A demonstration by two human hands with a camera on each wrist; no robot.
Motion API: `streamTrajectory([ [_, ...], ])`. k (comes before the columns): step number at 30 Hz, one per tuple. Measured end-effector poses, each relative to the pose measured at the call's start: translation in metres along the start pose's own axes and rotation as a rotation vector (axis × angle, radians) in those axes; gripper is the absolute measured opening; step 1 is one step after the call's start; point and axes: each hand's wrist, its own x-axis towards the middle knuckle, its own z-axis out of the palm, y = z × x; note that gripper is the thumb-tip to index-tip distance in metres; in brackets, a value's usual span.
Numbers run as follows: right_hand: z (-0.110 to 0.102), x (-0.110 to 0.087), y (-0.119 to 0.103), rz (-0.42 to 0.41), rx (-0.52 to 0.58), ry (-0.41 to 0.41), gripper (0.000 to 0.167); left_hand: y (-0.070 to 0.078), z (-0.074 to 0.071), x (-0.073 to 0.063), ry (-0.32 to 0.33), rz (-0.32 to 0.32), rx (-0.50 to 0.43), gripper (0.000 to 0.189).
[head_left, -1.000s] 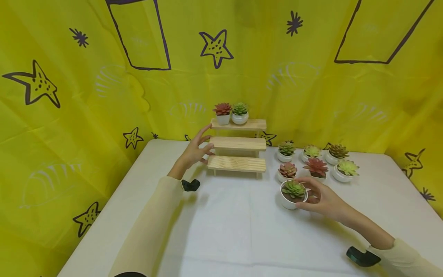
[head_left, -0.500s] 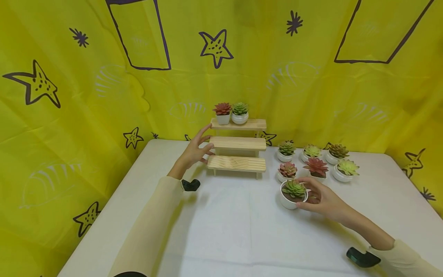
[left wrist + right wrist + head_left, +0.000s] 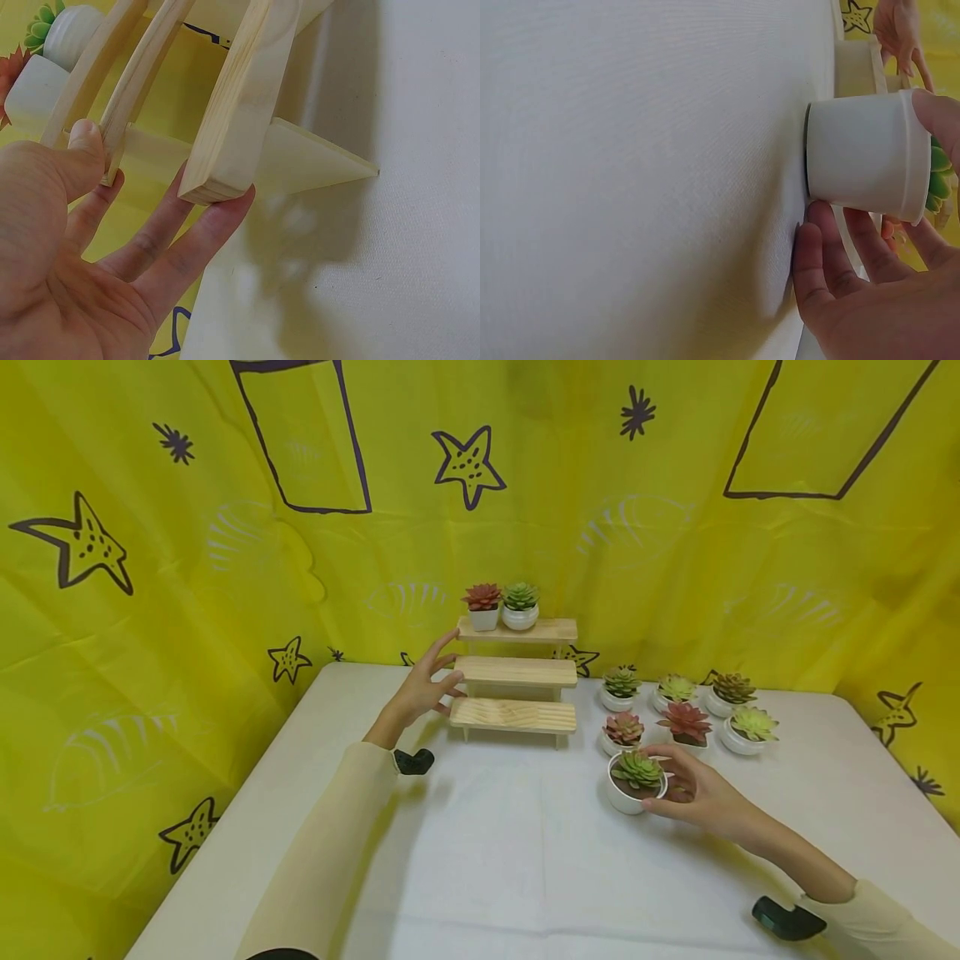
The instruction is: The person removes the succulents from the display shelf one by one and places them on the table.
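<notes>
My left hand holds the left end of a three-tier wooden display stand, with thumb and fingertips against the ends of its planks. In the left wrist view the thumb lies on the middle plank and a fingertip meets the end of the thick lowest plank. My right hand grips a green potted succulent by the side, thumb near the rim and fingers on the opposite side. The white pot is upright, its base right at the tablecloth.
A red succulent and a green succulent stand on the top tier. Several more potted succulents, including a red one and a pale green one, cluster behind my right hand. A yellow patterned curtain hangs behind the white table.
</notes>
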Motion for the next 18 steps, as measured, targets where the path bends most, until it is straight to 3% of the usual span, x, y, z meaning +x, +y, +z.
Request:
streamTrajectory([
  [18, -0.027, 0.004, -0.024, -0.148, -0.113, -0.072, 0.075, -0.001, 0.000, 0.001, 0.004, -0.022, 0.003, 0.073],
])
